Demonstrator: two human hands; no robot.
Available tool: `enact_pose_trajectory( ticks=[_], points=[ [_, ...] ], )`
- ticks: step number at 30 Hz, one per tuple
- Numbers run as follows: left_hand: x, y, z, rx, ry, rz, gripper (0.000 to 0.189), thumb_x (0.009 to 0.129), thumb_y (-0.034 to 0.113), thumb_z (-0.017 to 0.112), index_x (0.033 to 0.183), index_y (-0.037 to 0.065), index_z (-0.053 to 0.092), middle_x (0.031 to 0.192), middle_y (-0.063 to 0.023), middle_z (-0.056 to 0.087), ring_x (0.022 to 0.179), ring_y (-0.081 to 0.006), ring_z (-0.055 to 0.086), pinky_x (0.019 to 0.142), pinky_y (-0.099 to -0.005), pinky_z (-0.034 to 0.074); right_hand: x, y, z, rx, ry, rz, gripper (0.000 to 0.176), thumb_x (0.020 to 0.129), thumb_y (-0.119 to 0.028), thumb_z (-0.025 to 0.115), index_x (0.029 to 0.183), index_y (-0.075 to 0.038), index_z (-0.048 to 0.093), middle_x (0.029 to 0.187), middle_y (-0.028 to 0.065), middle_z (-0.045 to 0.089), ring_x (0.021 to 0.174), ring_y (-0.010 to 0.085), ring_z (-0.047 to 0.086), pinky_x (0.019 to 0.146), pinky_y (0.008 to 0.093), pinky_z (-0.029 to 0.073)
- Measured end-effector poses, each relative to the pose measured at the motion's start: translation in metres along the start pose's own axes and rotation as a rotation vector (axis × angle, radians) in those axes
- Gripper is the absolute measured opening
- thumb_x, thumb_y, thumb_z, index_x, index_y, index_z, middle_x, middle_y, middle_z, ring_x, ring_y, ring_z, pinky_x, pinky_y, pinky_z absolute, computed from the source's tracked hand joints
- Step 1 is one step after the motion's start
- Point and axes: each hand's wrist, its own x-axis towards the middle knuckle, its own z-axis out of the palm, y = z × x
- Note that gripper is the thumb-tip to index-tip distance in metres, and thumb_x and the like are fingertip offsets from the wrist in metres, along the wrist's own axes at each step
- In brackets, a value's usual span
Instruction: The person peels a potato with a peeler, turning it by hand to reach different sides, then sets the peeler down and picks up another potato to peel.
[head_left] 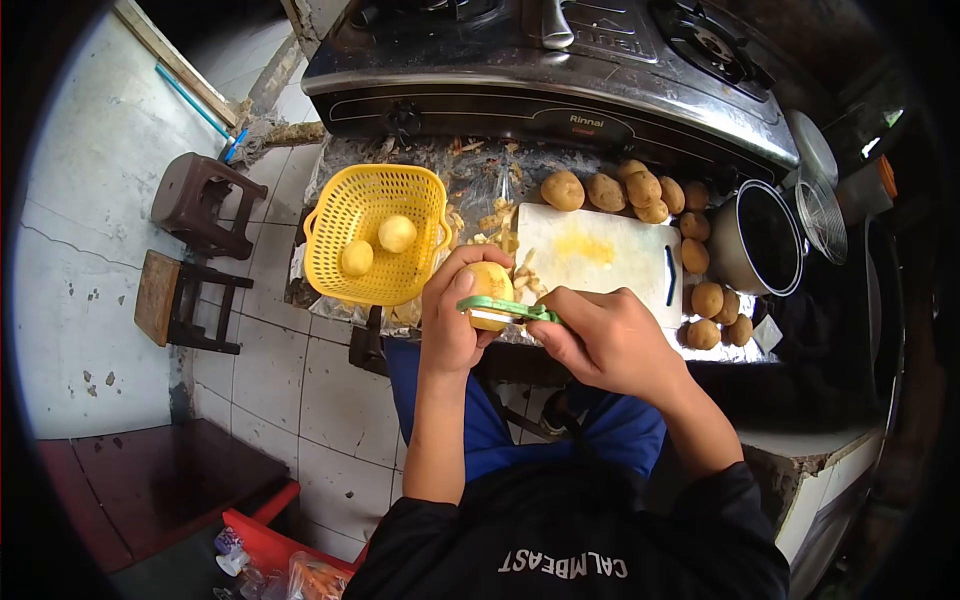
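Note:
My left hand [452, 312] is closed around a partly peeled potato [492, 281], yellow with some brown skin left. In my right hand [612, 335] is a green-handled peeler [500, 308], its blade lying across the potato. Just beyond, a white cutting board [625, 262] carries a wet yellow smear, with peel scraps [525, 275] along its left edge. To the left, a yellow plastic basket [340, 208] holds two peeled potatoes [397, 234]. Several unpeeled potatoes [605, 192] sit along the back and right sides of the board.
A Rinnai gas stove [570, 110] spans the back. At the right are a metal pot [742, 205] and a wire strainer [822, 220]. Two stools [205, 205] stand on the tiled floor [345, 395] at left, and a dark red table [150, 490] is lower left.

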Motion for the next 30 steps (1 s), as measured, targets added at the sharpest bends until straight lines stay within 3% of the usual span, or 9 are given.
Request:
enact_pose_trajectory(
  ticks=[2, 5, 7, 17, 22, 23, 30],
  points=[
    [-0.008, 0.01, 0.015, -0.004, 0.009, 0.001, 0.041, 0.097, 0.034, 0.04, 0.103, -0.003, 0.058, 0.068, -0.0029, 0.054, 0.04, -0.0043, 0.039, 0.034, -0.0193, 0.028, -0.01, -0.01, -0.005, -0.222, 0.033, -0.075, 0.031, 0.091, -0.03, 0.063, 0.076, -0.007, 0.049, 0.057, 0.0079, 0.054, 0.045, 0.0304, 0.055, 0.043, 0.0384, 0.044],
    [-0.02, 0.019, 0.026, 0.032, 0.032, -0.029, 0.048, 0.098, 0.041, 0.035, 0.107, -0.003, 0.052, 0.06, -0.0036, 0.05, 0.037, -0.0054, 0.032, 0.033, -0.0208, 0.025, -0.022, -0.021, -0.008, -0.243, 0.06, -0.091, 0.032, 0.09, -0.031, 0.064, 0.074, -0.008, 0.049, 0.056, 0.0065, 0.053, 0.044, 0.0295, 0.055, 0.041, 0.0377, 0.044],
    [-0.029, 0.022, 0.029, -0.064, 0.033, -0.049, 0.042, 0.096, 0.035, 0.04, 0.103, -0.003, 0.058, 0.068, -0.003, 0.053, 0.042, -0.0045, 0.041, 0.034, -0.0199, 0.028, -0.029, -0.027, -0.009, -0.255, 0.076, -0.098, 0.032, 0.09, -0.031, 0.064, 0.075, -0.008, 0.049, 0.056, 0.0065, 0.053, 0.044, 0.0296, 0.055, 0.041, 0.0377, 0.043],
    [-0.055, 0.037, 0.036, 0.159, -0.051, 0.075, 0.048, 0.096, 0.042, 0.043, 0.101, -0.003, 0.059, 0.073, -0.0045, 0.057, 0.048, -0.0042, 0.045, 0.038, -0.0187, 0.029, -0.042, -0.048, -0.016, -0.174, 0.072, -0.066, 0.03, 0.092, -0.03, 0.061, 0.078, -0.007, 0.05, 0.056, 0.0079, 0.055, 0.045, 0.0312, 0.055, 0.042, 0.0392, 0.043],
    [-0.056, 0.037, 0.03, 0.308, -0.041, 0.266, 0.055, 0.095, 0.048, 0.044, 0.101, -0.004, 0.06, 0.077, -0.0062, 0.06, 0.062, -0.0072, 0.053, 0.053, -0.0201, 0.039, -0.039, -0.056, -0.017, -0.111, 0.02, -0.065, 0.03, 0.093, -0.03, 0.06, 0.079, -0.006, 0.051, 0.055, 0.0092, 0.055, 0.045, 0.0323, 0.055, 0.043, 0.0401, 0.044],
    [-0.058, 0.042, 0.027, 0.331, -0.022, 0.223, 0.051, 0.092, 0.044, 0.046, 0.099, -0.005, 0.061, 0.079, -0.0073, 0.061, 0.069, -0.0102, 0.057, 0.06, -0.0224, 0.043, -0.038, -0.057, -0.016, -0.1, 0.02, -0.064, 0.029, 0.093, -0.03, 0.06, 0.08, -0.006, 0.051, 0.054, 0.0094, 0.055, 0.045, 0.0325, 0.056, 0.043, 0.0404, 0.044],
    [-0.054, 0.037, 0.019, 0.426, 0.001, 0.266, 0.047, 0.082, 0.035, 0.043, 0.097, -0.005, 0.061, 0.086, -0.01, 0.064, 0.077, -0.0141, 0.061, 0.069, -0.0262, 0.048, -0.028, -0.05, -0.008, -0.096, 0.024, -0.061, 0.028, 0.094, -0.03, 0.058, 0.083, -0.006, 0.051, 0.053, 0.01, 0.055, 0.045, 0.033, 0.056, 0.043, 0.041, 0.044]
  ],
)
